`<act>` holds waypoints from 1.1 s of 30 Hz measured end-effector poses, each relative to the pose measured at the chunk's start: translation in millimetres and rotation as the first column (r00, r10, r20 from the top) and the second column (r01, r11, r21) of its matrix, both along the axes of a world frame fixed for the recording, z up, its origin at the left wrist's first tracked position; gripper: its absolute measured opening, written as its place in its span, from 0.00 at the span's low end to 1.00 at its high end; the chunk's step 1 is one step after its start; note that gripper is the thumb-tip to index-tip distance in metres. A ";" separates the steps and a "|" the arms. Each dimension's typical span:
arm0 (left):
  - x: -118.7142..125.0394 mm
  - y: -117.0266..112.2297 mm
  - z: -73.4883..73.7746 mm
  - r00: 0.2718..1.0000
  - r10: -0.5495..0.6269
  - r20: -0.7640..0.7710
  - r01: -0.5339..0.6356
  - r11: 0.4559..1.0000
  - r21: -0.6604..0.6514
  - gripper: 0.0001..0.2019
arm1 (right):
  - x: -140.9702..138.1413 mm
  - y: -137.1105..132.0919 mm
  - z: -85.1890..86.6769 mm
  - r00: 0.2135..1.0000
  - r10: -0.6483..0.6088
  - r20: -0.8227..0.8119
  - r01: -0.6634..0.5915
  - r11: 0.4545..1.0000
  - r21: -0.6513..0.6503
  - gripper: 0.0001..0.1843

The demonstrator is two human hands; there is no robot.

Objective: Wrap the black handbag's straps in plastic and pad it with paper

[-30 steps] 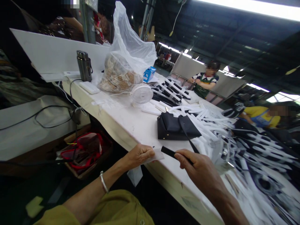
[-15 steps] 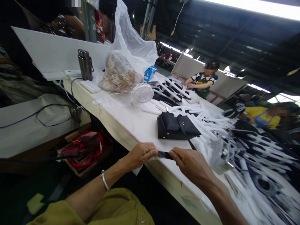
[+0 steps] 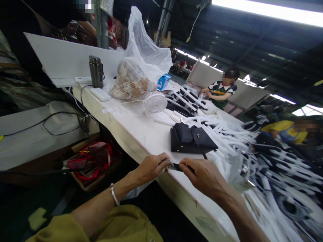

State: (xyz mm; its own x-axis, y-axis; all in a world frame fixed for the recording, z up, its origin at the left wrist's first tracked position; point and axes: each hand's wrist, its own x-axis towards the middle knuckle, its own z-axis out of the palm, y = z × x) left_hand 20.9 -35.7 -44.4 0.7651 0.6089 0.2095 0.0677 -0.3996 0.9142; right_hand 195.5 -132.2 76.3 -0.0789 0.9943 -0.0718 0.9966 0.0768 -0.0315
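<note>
In front of the table edge, my left hand [image 3: 152,165] is closed in a pinch on thin clear plastic wrap [image 3: 172,164] around the end of a black bag strap [image 3: 178,167]. My right hand [image 3: 203,173] grips the same strap just to the right, so a short piece shows between the hands. The strap runs up to a black handbag [image 3: 188,138] with gold-coloured fittings, lying on the table beyond my hands. Pale translucent sheeting [image 3: 137,192] hangs below my left wrist. My fingertips hide part of the strap and wrap.
On the white table [image 3: 133,129] are a small white fan [image 3: 155,102], a large plastic bag of scraps [image 3: 137,79], a steel flask [image 3: 96,72] and heaps of white-wrapped straps [image 3: 227,131]. A box of red material [image 3: 94,156] sits low left. A co-worker [image 3: 223,89] works across the table.
My hands have drawn slightly closer together, and less strap shows between them. The plastic at my left fingers now looks folded at an angle. The view has shifted slightly.
</note>
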 end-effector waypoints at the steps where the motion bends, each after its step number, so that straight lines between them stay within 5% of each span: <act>1: 0.4 -0.2 -0.1 1.000 0.002 0.010 -0.002 0.999 -0.042 0.14 | 1.8 -0.6 1.1 1.000 0.005 -0.017 -0.005 1.000 0.001 0.16; 5: 3.4 -3.4 -2.5 0.998 -0.019 0.052 0.027 0.989 -0.143 0.17 | 7.3 -1.4 0.6 1.000 0.027 0.011 -0.027 1.000 0.002 0.15; 11: 5.8 -6.7 -4.0 0.998 0.021 -0.065 -0.014 0.994 0.107 0.14 | 4.1 3.0 -5.7 0.997 0.023 0.067 -0.028 0.997 0.065 0.14; 17: 16.8 -7.3 -0.2 0.995 -0.021 -0.102 0.043 0.974 0.224 0.14 | -7.2 15.9 -18.9 0.977 -0.018 0.213 -0.004 0.995 0.103 0.15; 20: 31.7 -11.5 -0.9 0.996 -0.061 -0.063 0.067 0.993 0.099 0.13 | -14.3 25.4 -29.3 0.988 0.022 0.150 -0.041 0.991 0.127 0.15; 23: 41.9 -14.5 -3.0 0.997 -0.079 -0.022 0.078 0.997 -0.027 0.14 | -7.8 29.0 -31.9 0.995 0.083 -0.058 -0.061 0.952 0.301 0.16; 25: 42.9 -13.5 -6.2 0.999 -0.033 0.026 0.036 0.993 -0.116 0.15 | 8.1 26.6 -31.4 0.968 0.014 -0.250 0.117 0.858 0.500 0.18; 27: 40.5 -10.6 -10.7 0.995 0.016 0.099 0.012 0.962 -0.273 0.15 | 30.0 23.0 -34.6 0.842 -0.155 -0.517 0.458 0.711 0.533 0.21; 29: 37.4 -7.5 -15.4 0.983 0.034 0.180 0.045 0.907 -0.418 0.16 | 50.8 22.1 -44.3 0.570 -0.306 -0.762 0.717 0.639 0.279 0.26; 31: 35.2 -6.3 -18.9 0.970 0.029 0.243 0.098 0.862 -0.497 0.17 | 63.5 26.5 -58.5 0.278 -0.410 -0.869 0.726 0.682 -0.089 0.31; 33: 34.4 -7.7 -21.6 0.966 0.011 0.257 0.131 0.838 -0.529 0.18 | 65.4 36.2 -71.4 0.029 -0.425 -0.905 0.623 0.715 -0.317 0.32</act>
